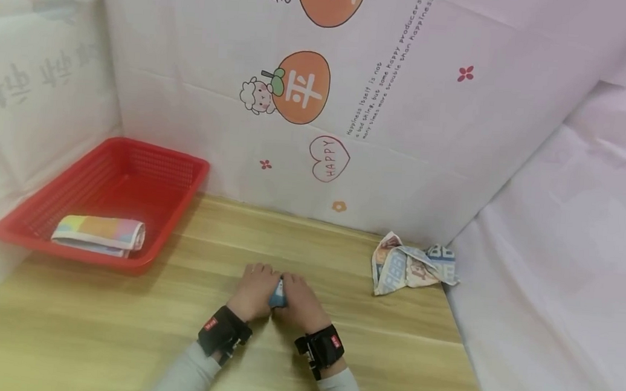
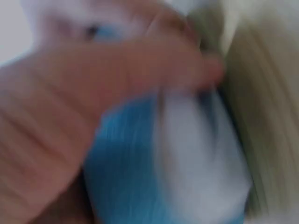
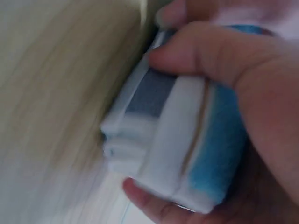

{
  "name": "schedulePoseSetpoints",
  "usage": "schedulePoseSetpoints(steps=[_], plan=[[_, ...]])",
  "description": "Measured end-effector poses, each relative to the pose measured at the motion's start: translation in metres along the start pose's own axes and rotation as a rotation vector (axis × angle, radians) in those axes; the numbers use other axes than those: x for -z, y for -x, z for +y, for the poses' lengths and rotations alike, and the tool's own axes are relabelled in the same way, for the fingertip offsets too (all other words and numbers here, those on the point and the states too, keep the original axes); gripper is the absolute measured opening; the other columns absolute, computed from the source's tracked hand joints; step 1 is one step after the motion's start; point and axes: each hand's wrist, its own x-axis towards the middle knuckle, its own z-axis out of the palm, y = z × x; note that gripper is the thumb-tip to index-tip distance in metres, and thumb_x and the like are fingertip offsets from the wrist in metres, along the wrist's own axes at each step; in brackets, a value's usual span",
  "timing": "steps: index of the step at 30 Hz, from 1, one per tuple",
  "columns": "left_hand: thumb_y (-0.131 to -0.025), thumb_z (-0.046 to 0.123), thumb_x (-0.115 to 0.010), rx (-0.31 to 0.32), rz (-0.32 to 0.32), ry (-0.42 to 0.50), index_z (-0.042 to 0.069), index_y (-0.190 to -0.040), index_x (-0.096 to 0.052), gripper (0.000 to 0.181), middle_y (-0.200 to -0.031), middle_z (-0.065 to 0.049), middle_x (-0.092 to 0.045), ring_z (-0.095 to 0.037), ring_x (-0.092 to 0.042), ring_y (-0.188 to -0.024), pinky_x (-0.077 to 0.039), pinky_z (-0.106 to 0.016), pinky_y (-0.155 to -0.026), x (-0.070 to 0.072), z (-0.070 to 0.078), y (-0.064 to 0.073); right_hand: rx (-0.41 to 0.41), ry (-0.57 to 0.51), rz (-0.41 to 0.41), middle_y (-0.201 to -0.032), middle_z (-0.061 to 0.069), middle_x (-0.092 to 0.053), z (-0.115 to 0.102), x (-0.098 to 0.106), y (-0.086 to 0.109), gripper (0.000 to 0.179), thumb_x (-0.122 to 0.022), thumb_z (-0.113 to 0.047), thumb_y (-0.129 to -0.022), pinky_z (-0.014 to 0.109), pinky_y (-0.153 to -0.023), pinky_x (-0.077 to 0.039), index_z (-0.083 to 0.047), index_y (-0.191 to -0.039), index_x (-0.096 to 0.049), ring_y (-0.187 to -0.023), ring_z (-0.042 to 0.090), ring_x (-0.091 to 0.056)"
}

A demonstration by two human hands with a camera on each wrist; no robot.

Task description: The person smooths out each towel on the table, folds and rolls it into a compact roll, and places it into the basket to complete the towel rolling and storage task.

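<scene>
A small folded towel [image 1: 278,296], blue and white, sits between my two hands at the middle front of the table. My left hand [image 1: 254,291] grips it from the left; in the left wrist view the thumb lies across the blurred blue-and-white cloth [image 2: 128,158]. From the other side my right hand [image 1: 301,302] holds it, thumb over the top and a fingertip showing below. Stacked layers and a thin brown stripe show on the towel [image 3: 184,126] in the right wrist view. Much of it is hidden by the hands in the head view.
A red plastic basket [image 1: 181,204] stands at the back left, with a folded multicoloured cloth [image 1: 98,232] inside. At the back right lies a crumpled printed cloth [image 1: 408,267]. White printed sheets [image 1: 213,134] wall in the wooden table [image 1: 118,327].
</scene>
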Motion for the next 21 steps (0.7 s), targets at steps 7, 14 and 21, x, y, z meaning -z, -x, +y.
schedulePoseSetpoints(steps=[7, 14, 21], plan=[[-0.067, 0.023, -0.091, -0.085, 0.171, -0.123, 0.007, -0.1, -0.068, 0.043, -0.093, -0.007, -0.068, -0.026, -0.063, -0.091, -0.052, -0.041, -0.088, -0.009, 0.007, -0.001, 0.03, -0.235, -0.049, -0.111, 0.008, -0.066, 0.007, 0.007, -0.001, 0.047, -0.077, -0.029, -0.09, 0.034, -0.088, -0.053, -0.003, -0.125, -0.058, -0.1, 0.021, -0.063], [-0.071, 0.019, -0.09, -0.146, 0.055, 0.012, 0.007, -0.126, -0.062, 0.062, -0.104, -0.01, -0.07, -0.028, -0.066, -0.094, -0.055, -0.045, -0.085, 0.035, -0.021, -0.005, 0.029, -0.433, 0.073, -0.127, 0.007, -0.063, 0.0, 0.019, -0.016, 0.06, -0.079, -0.024, -0.086, 0.037, -0.096, -0.053, -0.006, -0.137, -0.052, -0.113, 0.019, -0.062], [-0.068, 0.001, -0.085, -0.14, 0.045, 0.052, 0.009, -0.121, -0.063, 0.058, -0.108, -0.011, -0.069, -0.03, -0.064, -0.099, -0.054, -0.049, -0.091, 0.136, -0.093, -0.003, 0.103, -0.585, 0.232, -0.135, 0.013, -0.054, -0.035, 0.033, -0.063, 0.068, -0.078, -0.012, -0.089, 0.045, -0.092, -0.053, -0.006, -0.146, -0.042, -0.116, 0.032, -0.057]])
